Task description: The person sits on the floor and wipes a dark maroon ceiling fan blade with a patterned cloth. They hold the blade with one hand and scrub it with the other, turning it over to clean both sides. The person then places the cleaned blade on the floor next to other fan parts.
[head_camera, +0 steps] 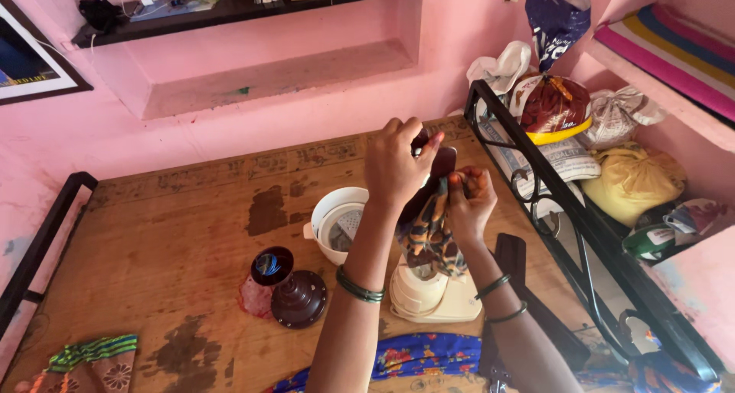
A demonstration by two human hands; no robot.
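Note:
My left hand [394,165] is raised above the wooden table [168,232] and grips a dark brown jar-like piece [442,162] by its top. My right hand [468,201] presses a patterned orange and dark cloth [429,236] against that piece, and the cloth hangs down under it. Directly below stands a cream mixer base [432,299]. A white plastic jar [328,213] lies open just left of the base. Further left sit a dark brown domed lid [298,299] and a small dark round cap [270,264], beside a pink scrap [255,297].
A black metal rack [536,201] runs along the table's right side, holding sacks and filled bags [632,180]. A dark shelf [230,10] and a pink wall niche lie behind. A striped cloth [92,353] lies at the near left corner. Dark stains mark the tabletop.

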